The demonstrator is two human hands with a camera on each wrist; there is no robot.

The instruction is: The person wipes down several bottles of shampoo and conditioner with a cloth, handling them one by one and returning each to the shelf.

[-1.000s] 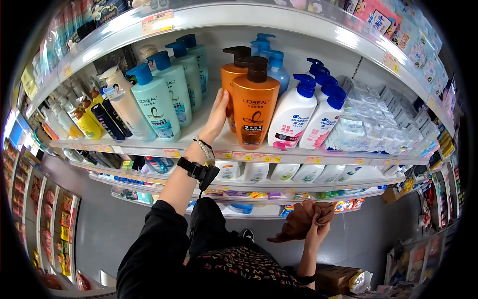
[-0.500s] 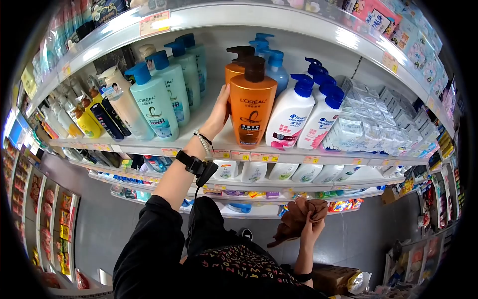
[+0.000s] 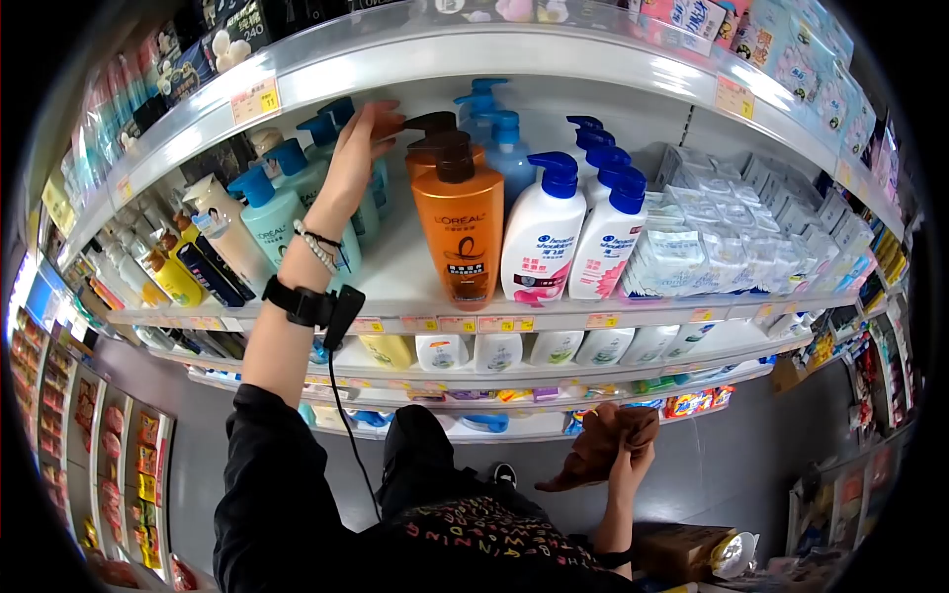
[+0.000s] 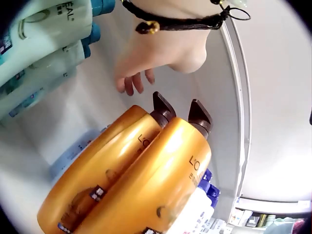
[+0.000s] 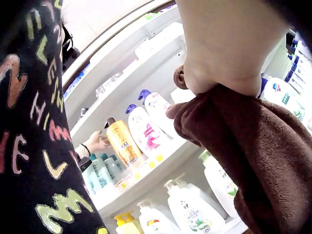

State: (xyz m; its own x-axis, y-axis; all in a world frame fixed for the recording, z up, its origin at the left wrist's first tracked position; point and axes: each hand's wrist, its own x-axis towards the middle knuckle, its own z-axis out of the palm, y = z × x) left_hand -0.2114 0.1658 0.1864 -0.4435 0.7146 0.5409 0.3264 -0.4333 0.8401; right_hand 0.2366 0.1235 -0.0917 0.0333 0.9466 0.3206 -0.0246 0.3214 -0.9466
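My left hand (image 3: pixel 358 153) is raised between the teal pump bottles (image 3: pixel 269 222) and the orange pump bottles (image 3: pixel 460 232), its fingers extended and holding nothing. In the left wrist view its fingertips hang just past the dark pump heads of two orange bottles (image 4: pixel 161 170), a small gap away. One orange bottle stands at the shelf's front, the other close behind it. Low at my right side, my right hand (image 3: pixel 630 469) grips a bunched brown cloth (image 3: pixel 593 450). In the right wrist view the cloth (image 5: pixel 273 156) drapes down from under that hand.
White bottles with blue pumps (image 3: pixel 544 237) stand right of the orange ones, then stacked clear-wrapped packs (image 3: pixel 702 242). Light-blue pump bottles (image 3: pixel 509 153) are behind. An upper shelf edge (image 3: pixel 494 49) runs overhead. Lower shelves hold more bottles (image 3: pixel 499 351). A cardboard box (image 3: pixel 682 549) sits on the floor.
My left hand has come away from the side of the orange bottles and moved up and left, toward the teal ones. The right hand keeps its grip on the cloth.
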